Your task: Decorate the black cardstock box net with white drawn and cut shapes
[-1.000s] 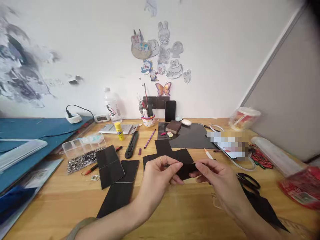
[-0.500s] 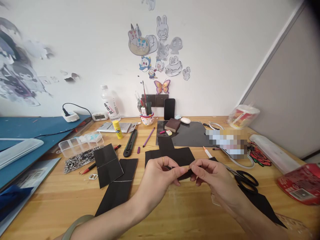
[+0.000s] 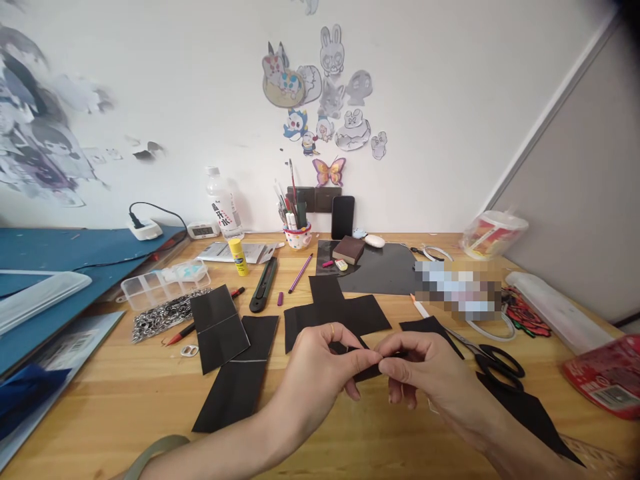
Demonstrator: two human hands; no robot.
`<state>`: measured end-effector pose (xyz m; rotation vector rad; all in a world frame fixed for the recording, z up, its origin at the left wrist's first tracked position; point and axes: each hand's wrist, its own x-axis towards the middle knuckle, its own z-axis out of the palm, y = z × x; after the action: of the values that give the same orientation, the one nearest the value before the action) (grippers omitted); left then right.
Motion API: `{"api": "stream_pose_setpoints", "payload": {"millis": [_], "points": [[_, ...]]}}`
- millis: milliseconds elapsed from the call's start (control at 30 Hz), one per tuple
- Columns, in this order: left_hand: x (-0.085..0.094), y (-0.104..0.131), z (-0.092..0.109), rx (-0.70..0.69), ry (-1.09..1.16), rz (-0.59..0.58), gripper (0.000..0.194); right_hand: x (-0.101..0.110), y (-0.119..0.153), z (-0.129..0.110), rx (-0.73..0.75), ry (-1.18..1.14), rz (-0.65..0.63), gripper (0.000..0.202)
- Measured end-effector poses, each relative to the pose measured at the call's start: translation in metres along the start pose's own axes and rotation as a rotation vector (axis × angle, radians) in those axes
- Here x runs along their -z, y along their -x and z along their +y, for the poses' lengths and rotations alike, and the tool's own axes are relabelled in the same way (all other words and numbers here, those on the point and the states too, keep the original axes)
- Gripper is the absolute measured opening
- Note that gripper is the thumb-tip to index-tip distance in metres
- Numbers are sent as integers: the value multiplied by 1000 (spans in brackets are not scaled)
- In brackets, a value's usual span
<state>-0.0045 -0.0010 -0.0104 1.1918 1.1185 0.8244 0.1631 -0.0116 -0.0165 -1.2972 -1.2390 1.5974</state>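
Note:
My left hand point(image 3: 327, 363) and my right hand point(image 3: 417, 367) meet at the fingertips above the desk, both closed in a pinch. Between them is a piece of black paper point(image 3: 369, 372), mostly hidden by the fingers. Just beyond lies a cross-shaped sheet of black paper point(image 3: 327, 307), its near part covered by my left hand. Another black paper piece point(image 3: 433, 330) lies behind my right hand. Scissors point(image 3: 493, 363) with black handles lie to the right of that hand. Left of my left hand, two creased black paper pieces point(image 3: 220, 330) overlap.
A green utility knife point(image 3: 263, 287), a glue stick point(image 3: 239, 259) and a purple pen point(image 3: 301, 273) lie or stand farther back. At left is a clear compartment box point(image 3: 165, 283) beside a bag of metal rings point(image 3: 167, 317). A red package point(image 3: 605, 377) sits at right.
My fingertips have drawn closer together and sit slightly lower, with the black paper still between them. The whole view has shifted a little; the things on the desk stay put.

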Motion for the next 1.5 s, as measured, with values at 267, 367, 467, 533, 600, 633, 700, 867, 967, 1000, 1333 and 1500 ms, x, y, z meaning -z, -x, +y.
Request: {"api": "stream_pose_setpoints", "payload": {"millis": [267,367,467,533,600,633,700,867,967,1000,1333,1500], "points": [[5,-4,-2,32,-51,-87,40,6,3,-6,-10,104,101,30],[27,-16,5,-105,-286,-135,54,21,0,-7,46,154,184,32],[55,-27,15,-250,-507,-137,35,41,-7,-7,137,286,203,43],[70,-31,18,-293,-605,-260,14,54,-12,-7,171,429,222,50],[81,-32,18,-396,-821,-496,25,65,-15,-8,184,557,352,48],[85,-33,17,-446,-958,-606,39,68,-15,-8,207,597,464,45],[91,-34,12,-493,-1209,-727,64,68,-11,-11,317,622,720,36],[91,-37,2,-446,-1418,-685,83,34,14,-17,728,682,771,14],[79,-37,-2,-525,-1421,-668,65,8,21,-9,703,928,109,7],[74,-36,-5,-549,-1418,-655,61,2,20,-3,675,982,-14,15],[63,-12,-20,-643,-1401,-529,45,-21,-1,48,659,1462,-157,56],[81,2,-18,-507,-1222,-654,62,-16,1,47,781,1438,-145,17]]}}
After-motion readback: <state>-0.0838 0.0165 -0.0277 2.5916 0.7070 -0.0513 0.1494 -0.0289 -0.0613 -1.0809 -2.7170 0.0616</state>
